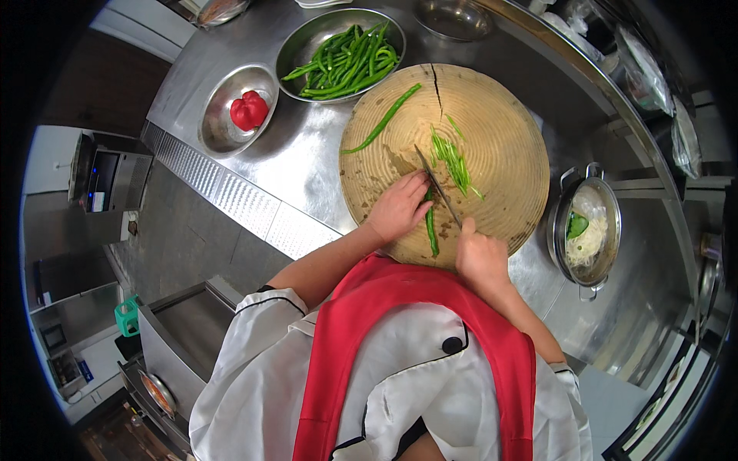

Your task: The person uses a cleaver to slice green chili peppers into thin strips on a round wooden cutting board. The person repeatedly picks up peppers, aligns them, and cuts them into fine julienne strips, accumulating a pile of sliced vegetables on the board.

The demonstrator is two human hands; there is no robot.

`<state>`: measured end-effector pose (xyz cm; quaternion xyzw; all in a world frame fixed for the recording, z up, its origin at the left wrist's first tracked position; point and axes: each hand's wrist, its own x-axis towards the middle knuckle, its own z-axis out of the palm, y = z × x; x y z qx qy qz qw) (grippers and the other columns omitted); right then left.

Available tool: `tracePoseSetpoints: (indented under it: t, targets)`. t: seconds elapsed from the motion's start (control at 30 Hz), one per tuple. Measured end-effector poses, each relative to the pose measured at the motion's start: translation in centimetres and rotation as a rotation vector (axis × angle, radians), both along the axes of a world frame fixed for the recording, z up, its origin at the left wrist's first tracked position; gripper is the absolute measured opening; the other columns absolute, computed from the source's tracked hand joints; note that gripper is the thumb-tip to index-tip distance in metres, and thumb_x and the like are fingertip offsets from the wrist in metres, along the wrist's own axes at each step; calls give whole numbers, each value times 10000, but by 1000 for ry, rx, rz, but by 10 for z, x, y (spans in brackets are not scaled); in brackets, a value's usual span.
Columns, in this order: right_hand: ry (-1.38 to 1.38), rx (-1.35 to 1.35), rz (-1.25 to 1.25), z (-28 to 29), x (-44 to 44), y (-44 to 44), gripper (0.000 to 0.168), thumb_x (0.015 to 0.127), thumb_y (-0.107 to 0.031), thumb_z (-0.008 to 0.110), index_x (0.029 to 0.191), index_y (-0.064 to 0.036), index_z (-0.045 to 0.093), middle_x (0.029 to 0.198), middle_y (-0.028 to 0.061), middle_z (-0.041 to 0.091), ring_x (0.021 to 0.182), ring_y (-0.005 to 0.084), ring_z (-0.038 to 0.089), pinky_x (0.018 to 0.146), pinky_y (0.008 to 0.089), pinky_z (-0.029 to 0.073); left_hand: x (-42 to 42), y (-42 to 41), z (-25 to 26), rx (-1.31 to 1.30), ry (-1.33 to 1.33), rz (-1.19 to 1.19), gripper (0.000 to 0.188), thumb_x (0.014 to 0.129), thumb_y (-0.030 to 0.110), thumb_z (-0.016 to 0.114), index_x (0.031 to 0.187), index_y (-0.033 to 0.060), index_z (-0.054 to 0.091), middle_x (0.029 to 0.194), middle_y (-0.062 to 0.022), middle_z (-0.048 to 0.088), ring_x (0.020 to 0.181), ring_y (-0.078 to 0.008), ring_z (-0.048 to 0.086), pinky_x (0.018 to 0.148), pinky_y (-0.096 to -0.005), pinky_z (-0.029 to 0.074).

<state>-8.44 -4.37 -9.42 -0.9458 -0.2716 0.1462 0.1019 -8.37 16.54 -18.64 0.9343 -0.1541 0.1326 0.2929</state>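
Observation:
A round wooden chopping block (507, 155) with a crack at its far edge lies before me. My left hand (402, 203) presses a long green chilli pepper (431, 227) against the wood, its fingertips curled by the blade. My right hand (482, 251) grips the handle of a kitchen knife (439, 187), the blade pointing away from me along the fingers of my left hand. The handle is mostly hidden in my fist. Thin green slivers of cut chilli (452, 160) lie in a pile right of the blade. One whole green chilli (383, 121) rests on the block's far left.
Past the block stands a steel bowl (294, 49) of whole green chillies. Left of it, another steel bowl (212, 124) holds a red bell pepper (249, 110). A handled steel pot (554, 230) with pale shreds and a green piece sits at right. An empty-looking metal bowl (452, 20) is farther back.

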Motion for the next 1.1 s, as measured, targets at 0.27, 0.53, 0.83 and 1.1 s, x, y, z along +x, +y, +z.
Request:
tracePoseSetpoints:
  t: [0.27, 0.53, 0.83, 1.1]
  targets:
    - [2, 28, -19, -18, 15, 25, 256, 823, -81, 532, 1018, 83, 509, 680, 262, 647, 632, 418, 664, 578, 515, 526, -1, -2, 1, 10, 1, -22, 375, 868, 199, 649, 1131, -61, 589, 1224, -207, 568, 1210, -349, 513, 1050, -405, 419]
    - [-44, 101, -58, -3, 25, 4, 154, 846, -75, 510, 948, 41, 505, 653, 238, 649, 589, 405, 659, 564, 500, 529, 1, 1, 4, -39, -33, -53, 332, 837, 145, 678, 1101, -33, 585, 1194, -181, 580, 1162, -353, 545, 991, -410, 458]
    - [23, -23, -19, 11, -6, -1, 130, 850, -83, 497, 922, 25, 495, 627, 232, 639, 590, 402, 665, 549, 506, 525, 0, 0, 1, -19, -38, -40, 339, 851, 167, 668, 1117, -29, 591, 1188, -190, 583, 1162, -356, 543, 1001, -420, 447]
    - [24, 71, -61, -15, 8, 19, 198, 874, -108, 520, 987, 53, 496, 676, 264, 640, 632, 442, 651, 592, 542, 514, -1, 0, 4, -20, -27, -51, 331, 849, 166, 672, 1108, -27, 596, 1201, -187, 581, 1171, -357, 539, 1004, -421, 445]
